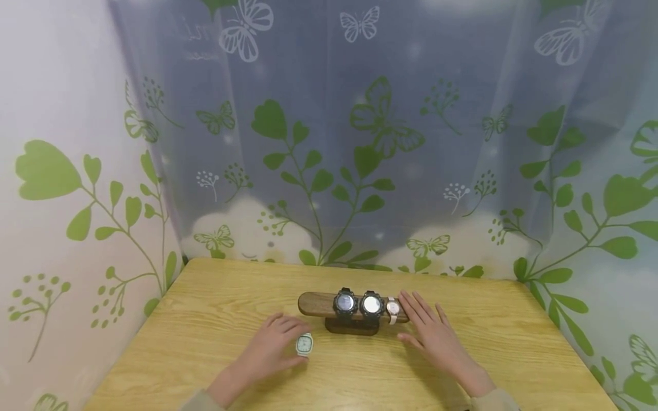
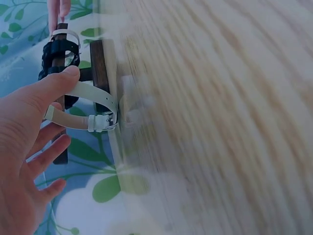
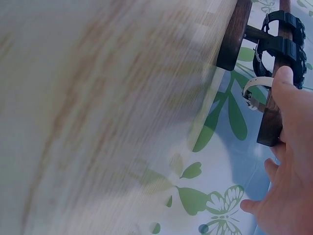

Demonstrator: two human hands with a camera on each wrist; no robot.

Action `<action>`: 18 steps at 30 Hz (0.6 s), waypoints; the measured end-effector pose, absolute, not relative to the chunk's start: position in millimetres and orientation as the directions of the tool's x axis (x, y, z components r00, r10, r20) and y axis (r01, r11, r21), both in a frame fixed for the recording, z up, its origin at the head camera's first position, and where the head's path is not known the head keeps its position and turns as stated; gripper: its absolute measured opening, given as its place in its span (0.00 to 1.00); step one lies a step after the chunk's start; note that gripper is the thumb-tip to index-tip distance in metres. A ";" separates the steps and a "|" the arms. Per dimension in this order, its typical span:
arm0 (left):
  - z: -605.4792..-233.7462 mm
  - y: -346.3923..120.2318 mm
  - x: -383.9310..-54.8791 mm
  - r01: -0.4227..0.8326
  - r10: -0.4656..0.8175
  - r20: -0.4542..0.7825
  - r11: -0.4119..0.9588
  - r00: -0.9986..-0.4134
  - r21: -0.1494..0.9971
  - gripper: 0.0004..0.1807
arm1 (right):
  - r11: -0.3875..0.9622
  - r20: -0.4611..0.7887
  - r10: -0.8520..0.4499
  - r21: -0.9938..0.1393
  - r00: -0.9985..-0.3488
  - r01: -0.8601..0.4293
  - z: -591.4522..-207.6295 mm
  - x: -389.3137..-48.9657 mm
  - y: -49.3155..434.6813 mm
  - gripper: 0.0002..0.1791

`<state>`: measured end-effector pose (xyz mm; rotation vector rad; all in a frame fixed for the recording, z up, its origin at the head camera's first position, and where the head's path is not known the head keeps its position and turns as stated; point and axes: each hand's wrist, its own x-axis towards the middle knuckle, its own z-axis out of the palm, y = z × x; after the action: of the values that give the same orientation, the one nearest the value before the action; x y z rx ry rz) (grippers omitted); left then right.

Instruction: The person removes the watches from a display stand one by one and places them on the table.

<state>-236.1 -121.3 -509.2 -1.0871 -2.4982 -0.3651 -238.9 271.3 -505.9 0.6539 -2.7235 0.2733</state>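
My left hand (image 1: 269,345) pinches a white watch (image 1: 304,344) between thumb and fingers, left of the wooden watch stand (image 1: 316,304). In the left wrist view its pale strap (image 2: 100,93) forms a buckled loop, and the other fingers are spread. My right hand (image 1: 439,339) holds the stand's right end, thumb on the near side and fingers at the back; some fingertips are hidden in the right wrist view. Two black watches (image 1: 345,303) and a small watch with a pale strap (image 1: 393,308) sit around the stand's bar.
The stand's dark base (image 1: 352,326) rests on a light wooden table (image 1: 231,297). Behind the table hangs a printed curtain (image 1: 329,171) with leaves and butterflies, and similar cloth walls rise at both sides.
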 end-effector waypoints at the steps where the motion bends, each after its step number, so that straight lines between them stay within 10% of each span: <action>1: -509.2 -120.1 -236.1 0.744 0.641 0.454 0.663 -0.619 0.079 0.34 | 0.875 0.363 -0.408 -0.106 -0.838 -0.472 -505.9 -238.7 271.2 0.48; 18: -507.0 -97.1 -235.9 0.766 0.671 0.446 0.640 -0.593 0.056 0.32 | 0.878 0.335 -0.404 -0.120 -0.852 -0.463 -507.0 -240.1 273.1 0.48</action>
<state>-235.9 -97.1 -507.0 -1.1380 -2.4756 -0.3411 -240.1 273.1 -507.0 0.6500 -2.7474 0.2826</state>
